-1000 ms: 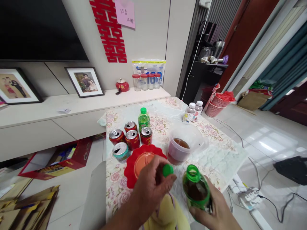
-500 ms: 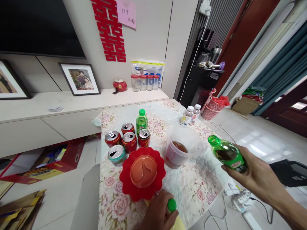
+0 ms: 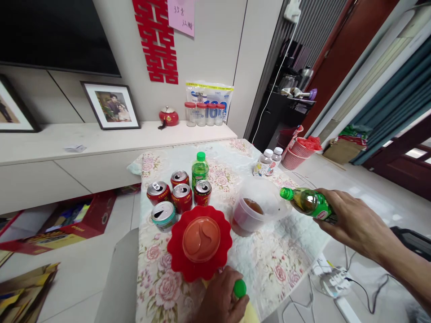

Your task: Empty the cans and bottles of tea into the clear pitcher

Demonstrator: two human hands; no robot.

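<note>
My right hand (image 3: 350, 222) grips an open green bottle (image 3: 308, 202) of brown drink, tipped almost level, its mouth pointing left just above the rim of a clear plastic tub (image 3: 256, 204) that holds brown liquid. My left hand (image 3: 220, 298) rests at the table's near edge with its fingers pinched on the bottle's green cap (image 3: 240, 288). Just beyond that hand lies a red scalloped plate (image 3: 178, 258) carrying an orange lid (image 3: 201, 239).
Several opened drink cans (image 3: 182, 196) and a capped green bottle (image 3: 200, 168) stand on the floral tablecloth (image 3: 292, 235). Two small white-capped bottles (image 3: 267, 161) stand at the far right corner. Cables and a power strip (image 3: 332, 280) lie on the floor to the right.
My right hand carried the open bottle from in front of me out to the right, then tipped it toward the tub. My left hand dropped to the table edge, keeping the cap.
</note>
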